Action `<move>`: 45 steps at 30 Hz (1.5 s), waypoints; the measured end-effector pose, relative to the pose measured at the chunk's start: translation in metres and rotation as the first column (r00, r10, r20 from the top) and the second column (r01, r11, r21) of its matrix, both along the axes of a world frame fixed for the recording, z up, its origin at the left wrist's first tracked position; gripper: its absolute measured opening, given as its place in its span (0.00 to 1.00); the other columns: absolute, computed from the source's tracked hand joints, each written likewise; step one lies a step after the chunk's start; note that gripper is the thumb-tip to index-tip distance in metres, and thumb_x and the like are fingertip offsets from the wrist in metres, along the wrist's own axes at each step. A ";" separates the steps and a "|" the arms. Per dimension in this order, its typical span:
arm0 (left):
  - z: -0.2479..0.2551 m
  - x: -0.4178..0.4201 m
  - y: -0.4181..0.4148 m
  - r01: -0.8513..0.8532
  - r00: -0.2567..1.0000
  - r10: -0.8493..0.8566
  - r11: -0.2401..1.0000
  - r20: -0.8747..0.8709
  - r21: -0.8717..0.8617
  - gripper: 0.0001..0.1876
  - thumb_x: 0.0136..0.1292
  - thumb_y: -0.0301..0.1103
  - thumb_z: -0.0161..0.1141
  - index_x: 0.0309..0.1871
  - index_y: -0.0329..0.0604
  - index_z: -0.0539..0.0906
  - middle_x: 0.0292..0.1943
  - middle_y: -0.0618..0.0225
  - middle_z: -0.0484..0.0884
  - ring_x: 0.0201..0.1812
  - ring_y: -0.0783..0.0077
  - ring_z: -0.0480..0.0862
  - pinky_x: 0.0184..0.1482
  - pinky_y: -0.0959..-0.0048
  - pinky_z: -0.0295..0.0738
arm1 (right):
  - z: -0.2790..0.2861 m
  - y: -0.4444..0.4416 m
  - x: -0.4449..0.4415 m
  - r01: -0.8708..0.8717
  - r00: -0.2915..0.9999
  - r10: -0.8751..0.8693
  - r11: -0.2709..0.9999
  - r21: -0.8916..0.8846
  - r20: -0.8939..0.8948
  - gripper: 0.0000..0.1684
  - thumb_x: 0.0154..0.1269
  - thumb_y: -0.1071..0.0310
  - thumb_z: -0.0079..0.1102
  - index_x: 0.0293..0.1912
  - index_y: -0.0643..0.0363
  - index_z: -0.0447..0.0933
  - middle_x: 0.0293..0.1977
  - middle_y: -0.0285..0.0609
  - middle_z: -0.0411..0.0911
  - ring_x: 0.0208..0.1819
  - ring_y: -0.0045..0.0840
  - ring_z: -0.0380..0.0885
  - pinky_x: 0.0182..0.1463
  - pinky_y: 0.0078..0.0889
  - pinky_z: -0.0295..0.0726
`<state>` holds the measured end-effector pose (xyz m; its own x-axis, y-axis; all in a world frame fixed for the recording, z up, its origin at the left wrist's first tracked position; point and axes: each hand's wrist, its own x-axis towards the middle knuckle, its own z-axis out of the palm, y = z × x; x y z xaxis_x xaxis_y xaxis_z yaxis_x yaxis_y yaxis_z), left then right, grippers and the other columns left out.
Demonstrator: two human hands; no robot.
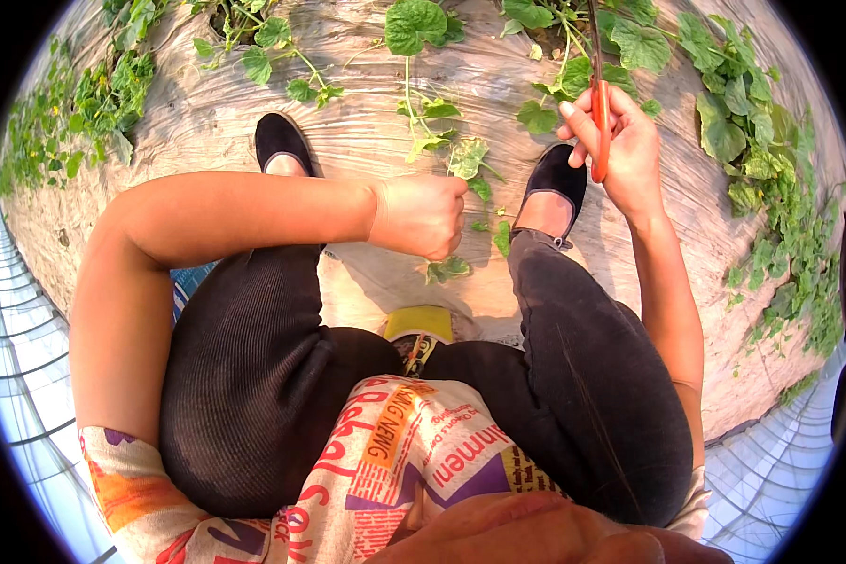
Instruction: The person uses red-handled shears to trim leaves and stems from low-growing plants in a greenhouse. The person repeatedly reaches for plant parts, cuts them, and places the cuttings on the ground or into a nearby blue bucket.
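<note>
My right hand (624, 144) holds a long, thin metal tool by its red-orange loop handle (601, 134), beside the right shoe; the tool's dark shaft or blades point away among leaves at the top. My left hand (423, 215) is closed in a fist between my feet, its palm side hidden, so I cannot tell if it grips something. A cut or wilting-looking leaf (468, 156) lies just beyond the fist, and small leaves (502, 238) lie to its right. Another leaf (448, 269) shows just below the fist. A trailing vine with a broad leaf (414, 27) lies ahead.
Wrinkled plastic film (366, 134) covers the soil. Leafy vines with small yellow flowers (106, 99) stand at the left, and denser vines (782, 183) run along the right. My black shoes (282, 137) rest on the film. A yellow object (419, 323) lies between my thighs.
</note>
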<state>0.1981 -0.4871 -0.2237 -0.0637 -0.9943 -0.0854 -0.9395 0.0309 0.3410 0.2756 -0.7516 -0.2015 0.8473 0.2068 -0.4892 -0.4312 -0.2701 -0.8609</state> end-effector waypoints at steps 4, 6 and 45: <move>0.013 -0.007 -0.008 -0.114 0.993 0.101 0.964 -0.069 -0.241 0.16 0.58 0.38 0.60 0.47 0.41 0.84 0.49 0.59 0.85 0.56 0.57 0.84 0.66 0.59 0.74 | -0.002 0.008 0.002 -0.027 1.000 0.027 1.000 -0.011 0.001 0.15 0.72 0.63 0.71 0.46 0.62 0.78 0.31 0.40 0.85 0.22 0.13 0.77 0.25 0.17 0.73; 0.002 0.007 -0.006 -0.305 0.947 0.322 0.915 0.020 -0.264 0.22 0.61 0.39 0.60 0.56 0.38 0.82 0.60 0.53 0.81 0.65 0.53 0.80 0.70 0.57 0.72 | 0.000 0.014 0.005 -0.039 0.999 0.039 0.999 -0.022 -0.005 0.15 0.72 0.63 0.71 0.46 0.63 0.78 0.31 0.40 0.85 0.22 0.13 0.77 0.25 0.16 0.73; -0.091 0.170 -0.051 -0.960 0.078 0.968 0.137 -0.239 0.243 0.20 0.65 0.33 0.64 0.59 0.47 0.73 0.54 0.52 0.82 0.55 0.44 0.85 0.56 0.50 0.81 | 0.018 -0.027 0.035 0.136 0.988 -0.134 0.990 -0.018 0.082 0.11 0.72 0.64 0.70 0.43 0.61 0.79 0.29 0.40 0.85 0.21 0.15 0.78 0.22 0.17 0.71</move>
<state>0.3678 -0.5377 -0.3151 0.9269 -0.2162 -0.3068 -0.0115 -0.8334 0.5525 0.3104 -0.7789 -0.1834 0.9036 0.0767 -0.4215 -0.3945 -0.2347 -0.8884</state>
